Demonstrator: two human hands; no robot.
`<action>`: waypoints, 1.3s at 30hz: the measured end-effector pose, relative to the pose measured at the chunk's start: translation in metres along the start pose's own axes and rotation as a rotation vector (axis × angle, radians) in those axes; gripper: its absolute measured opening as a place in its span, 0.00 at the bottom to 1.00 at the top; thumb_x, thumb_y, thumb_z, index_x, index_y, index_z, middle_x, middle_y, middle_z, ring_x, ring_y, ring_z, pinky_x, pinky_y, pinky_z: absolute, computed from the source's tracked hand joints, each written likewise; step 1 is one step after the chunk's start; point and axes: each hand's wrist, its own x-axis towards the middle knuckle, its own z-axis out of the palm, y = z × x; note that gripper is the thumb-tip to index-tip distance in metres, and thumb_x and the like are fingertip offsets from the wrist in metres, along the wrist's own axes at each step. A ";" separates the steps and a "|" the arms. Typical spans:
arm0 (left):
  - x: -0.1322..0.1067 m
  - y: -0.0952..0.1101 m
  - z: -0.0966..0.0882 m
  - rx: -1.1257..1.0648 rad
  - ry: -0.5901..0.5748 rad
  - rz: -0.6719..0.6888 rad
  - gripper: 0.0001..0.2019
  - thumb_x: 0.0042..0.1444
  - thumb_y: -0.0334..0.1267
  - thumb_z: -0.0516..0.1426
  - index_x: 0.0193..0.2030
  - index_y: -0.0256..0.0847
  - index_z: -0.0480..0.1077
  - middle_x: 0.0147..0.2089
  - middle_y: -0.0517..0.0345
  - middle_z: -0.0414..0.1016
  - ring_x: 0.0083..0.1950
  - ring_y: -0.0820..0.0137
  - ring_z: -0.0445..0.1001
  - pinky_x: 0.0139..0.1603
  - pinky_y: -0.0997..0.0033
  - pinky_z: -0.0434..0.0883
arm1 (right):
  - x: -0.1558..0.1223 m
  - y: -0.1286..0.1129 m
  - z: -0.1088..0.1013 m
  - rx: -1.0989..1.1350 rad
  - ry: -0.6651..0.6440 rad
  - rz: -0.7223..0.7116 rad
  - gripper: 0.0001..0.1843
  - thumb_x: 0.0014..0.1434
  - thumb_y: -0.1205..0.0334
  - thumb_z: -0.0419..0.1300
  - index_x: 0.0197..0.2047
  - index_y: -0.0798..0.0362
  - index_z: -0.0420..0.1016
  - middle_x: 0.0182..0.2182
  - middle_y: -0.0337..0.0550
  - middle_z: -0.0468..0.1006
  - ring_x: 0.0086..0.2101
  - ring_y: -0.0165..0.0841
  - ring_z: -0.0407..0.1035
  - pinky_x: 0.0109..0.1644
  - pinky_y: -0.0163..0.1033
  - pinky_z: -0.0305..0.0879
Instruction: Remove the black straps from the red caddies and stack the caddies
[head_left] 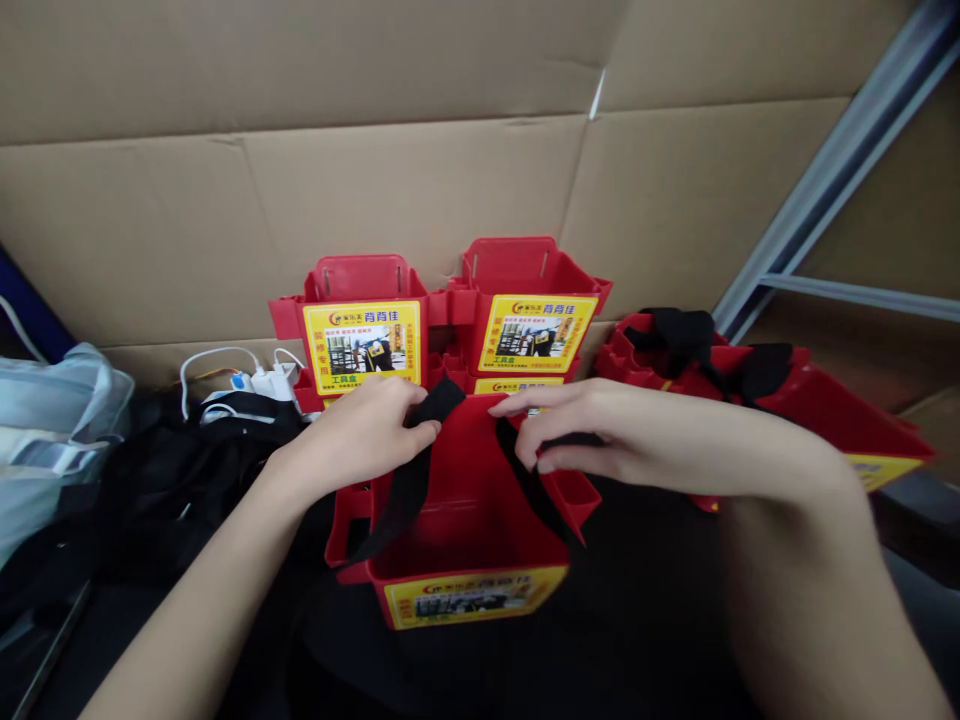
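Observation:
A red plastic tool box (469,540) with a yellow printed label stands upright in front of me, its top uncovered. Black webbing straps run along both sides of it. My left hand (367,430) pinches the left black strap (409,490) between thumb and fingers, with a short strap end poking out past the thumb. At the box's tall back panel, my right hand (574,425) has its fingers curled around the right black strap (529,480). Its index fingertip touches the panel's upper edge. Part of that strap is hidden by the fingers.
Stacked red tool boxes (364,345) stand behind against a cardboard wall (420,200). More red boxes with black straps (825,400) lie at the right, near a metal frame (825,180). To the left are white plugs and cables (274,385), dark fabric and a pale blue bag (60,420).

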 end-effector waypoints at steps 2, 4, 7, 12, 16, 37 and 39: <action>0.001 -0.001 0.001 0.006 -0.007 0.010 0.09 0.52 0.40 0.50 0.25 0.39 0.65 0.24 0.60 0.67 0.25 0.74 0.62 0.24 0.73 0.56 | -0.004 -0.007 -0.003 0.067 -0.065 -0.033 0.09 0.60 0.66 0.51 0.36 0.51 0.73 0.39 0.39 0.76 0.56 0.35 0.59 0.51 0.34 0.62; 0.002 -0.002 0.002 0.004 -0.011 0.024 0.09 0.52 0.39 0.50 0.26 0.38 0.65 0.24 0.61 0.67 0.25 0.74 0.62 0.24 0.73 0.56 | -0.006 -0.014 -0.006 0.128 -0.144 -0.102 0.10 0.60 0.67 0.51 0.35 0.51 0.74 0.41 0.40 0.75 0.57 0.34 0.57 0.52 0.32 0.62; 0.003 -0.003 0.003 -0.008 -0.016 0.028 0.09 0.53 0.39 0.50 0.27 0.38 0.67 0.25 0.60 0.68 0.26 0.73 0.64 0.24 0.73 0.57 | -0.007 -0.025 -0.010 0.206 -0.235 -0.244 0.10 0.60 0.68 0.52 0.34 0.52 0.75 0.45 0.41 0.74 0.53 0.31 0.63 0.52 0.31 0.62; -0.002 0.002 -0.006 0.023 -0.007 0.000 0.14 0.56 0.41 0.47 0.27 0.38 0.69 0.27 0.57 0.71 0.27 0.71 0.67 0.26 0.72 0.59 | 0.005 -0.025 -0.003 0.174 0.050 -0.329 0.08 0.59 0.63 0.55 0.39 0.49 0.75 0.48 0.41 0.72 0.50 0.32 0.65 0.54 0.36 0.61; -0.020 0.005 -0.022 0.121 0.055 -0.114 0.17 0.57 0.44 0.46 0.24 0.39 0.69 0.25 0.56 0.71 0.24 0.70 0.66 0.26 0.71 0.60 | 0.028 0.005 0.013 -0.053 0.420 -0.077 0.18 0.58 0.57 0.55 0.52 0.48 0.69 0.52 0.44 0.69 0.53 0.38 0.62 0.56 0.45 0.57; -0.015 0.015 0.000 0.536 -0.047 -0.196 0.13 0.55 0.37 0.47 0.30 0.35 0.71 0.31 0.45 0.73 0.31 0.61 0.73 0.27 0.67 0.63 | 0.082 0.033 0.059 0.724 0.106 0.054 0.09 0.52 0.65 0.55 0.36 0.56 0.73 0.36 0.42 0.76 0.38 0.34 0.69 0.42 0.40 0.65; -0.013 0.019 0.002 0.560 -0.037 -0.201 0.15 0.56 0.36 0.46 0.31 0.34 0.72 0.32 0.44 0.74 0.32 0.60 0.73 0.28 0.66 0.64 | 0.084 0.028 0.066 0.740 0.195 0.043 0.08 0.52 0.64 0.54 0.35 0.56 0.72 0.35 0.41 0.76 0.39 0.34 0.68 0.43 0.41 0.64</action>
